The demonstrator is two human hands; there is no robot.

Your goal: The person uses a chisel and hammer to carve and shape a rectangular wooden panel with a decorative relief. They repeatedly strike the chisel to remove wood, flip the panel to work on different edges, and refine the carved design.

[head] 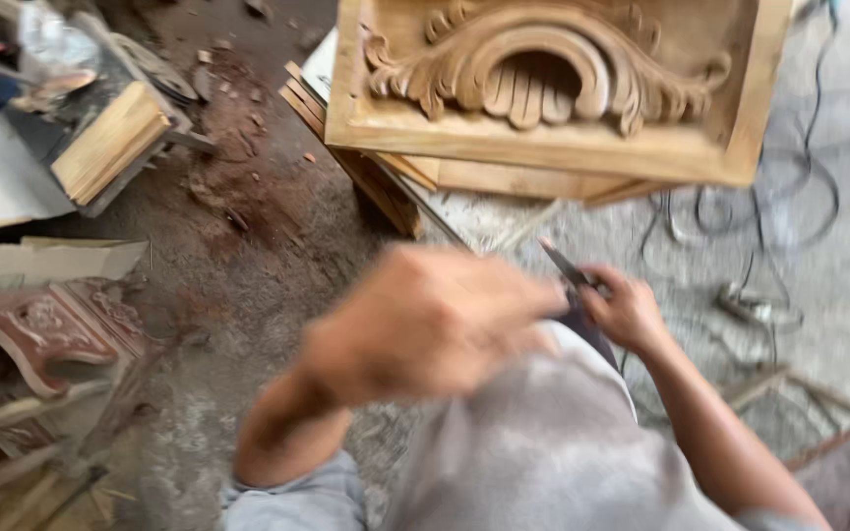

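the carved wooden panel point(553, 88) with its shell-and-leaf relief sits propped on stacked boards point(386, 182) above the dusty floor point(248, 256), well apart from the hands. nearer, the left hand point(425, 320) hangs blurred over a grey-clad knee point(543, 442) - loosely curled, whether it grips anything i cannot tell. the right hand point(627, 310) is closed round a thin metal chisel point(568, 267), tip up toward the panel. looks like a readying of the tool - next it wants bringing steadily to the wood
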